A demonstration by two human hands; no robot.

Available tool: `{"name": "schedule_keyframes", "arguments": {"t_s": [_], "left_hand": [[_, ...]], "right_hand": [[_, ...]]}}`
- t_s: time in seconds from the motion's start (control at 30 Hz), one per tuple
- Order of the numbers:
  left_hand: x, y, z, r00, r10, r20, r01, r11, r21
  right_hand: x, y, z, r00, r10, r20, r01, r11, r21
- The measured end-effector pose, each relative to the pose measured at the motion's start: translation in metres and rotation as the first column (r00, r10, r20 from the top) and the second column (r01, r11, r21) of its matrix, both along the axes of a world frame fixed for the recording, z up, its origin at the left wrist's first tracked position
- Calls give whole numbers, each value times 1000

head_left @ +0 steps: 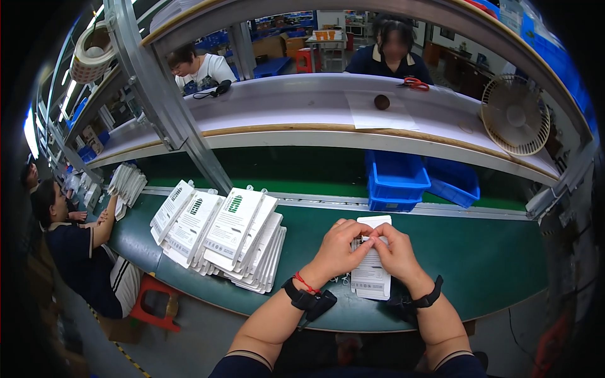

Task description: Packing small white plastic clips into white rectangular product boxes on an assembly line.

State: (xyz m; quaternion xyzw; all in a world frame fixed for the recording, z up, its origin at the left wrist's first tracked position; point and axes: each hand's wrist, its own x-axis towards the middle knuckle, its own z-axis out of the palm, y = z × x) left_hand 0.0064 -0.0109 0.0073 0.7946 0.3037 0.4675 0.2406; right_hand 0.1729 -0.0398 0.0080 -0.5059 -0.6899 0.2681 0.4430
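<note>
A flat white box [370, 280] with fine print lies on the green table in front of me, its long side pointing away. Over its upper half my left hand [339, 249] and my right hand [397, 253] meet, fingertips pinched together. Whatever sits between the fingertips is too small and covered to make out. Small pale bits [341, 278] lie on the table beside the box, next to my left wrist. To the left rises a pile of similar white boxes [234, 230] with green print, stacked in leaning rows.
Blue plastic bins [397, 179] stand behind the table, under a raised shelf [283, 104]. On that shelf are a fan [515, 114], red-handled scissors [414, 84] and a brown ball [381, 102]. A metal post [167, 94] rises behind the pile. Co-workers sit at the left and beyond the shelf.
</note>
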Motion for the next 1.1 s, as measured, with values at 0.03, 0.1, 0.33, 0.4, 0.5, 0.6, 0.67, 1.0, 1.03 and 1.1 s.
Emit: {"name": "schedule_keyframes", "arguments": {"t_s": [0.03,0.1,0.33,0.4,0.5,0.6,0.67,1.0,1.03,1.1], "left_hand": [[-1,1,-1,999,10,-33,-10,1000,-18],[-3,1,-2,998,19,-66,-21,999,-36],[-2,2,-7,994,63,-84,-72,991,-113],[-2,3,-8,995,61,-81,-70,990,-119],[-3,2,-7,992,27,-122,-51,979,-200],[-3,0,-6,997,13,-82,-36,958,-284],[-3,1,-6,997,7,-77,-31,951,-307],[-2,0,-8,998,63,-18,-66,946,-319],[-3,0,-6,997,79,4,-73,945,-318],[-5,0,-2,994,98,49,-78,948,-309]], "right_hand": [[1,0,1,1000,8,9,-8,1000,-17],[2,0,2,1000,17,19,-16,999,-35],[5,3,2,998,41,44,-38,998,-58],[6,4,2,998,41,52,-38,997,-67],[6,4,0,997,63,38,-60,996,-72],[6,3,0,997,73,36,-70,995,-75],[6,3,2,996,71,46,-68,995,-77],[5,3,-2,987,158,-36,-158,987,7],[2,1,0,969,166,-181,-179,982,-59],[1,-3,8,926,120,-358,-224,938,-264]]}}
